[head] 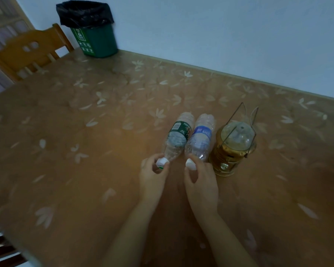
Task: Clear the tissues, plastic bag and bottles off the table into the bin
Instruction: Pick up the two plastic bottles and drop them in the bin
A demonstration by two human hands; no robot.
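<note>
Two empty clear plastic bottles lie side by side on the table, caps toward me. The green-labelled bottle [176, 136] is on the left, and my left hand [153, 177] pinches its white cap between thumb and fingers. The blue-labelled bottle [201, 138] lies to its right; my right hand [201, 183] curls around its white cap and neck. A green bin [96, 42] lined with a black bag stands at the table's far left corner against the wall. No tissues or plastic bag show on the table.
A gold lantern [232, 149] with wire handles stands upright just right of the blue-labelled bottle, close to my right hand. A wooden chair [30, 50] sits at the table's far left side. The brown floral tablecloth [85, 132] covers the table.
</note>
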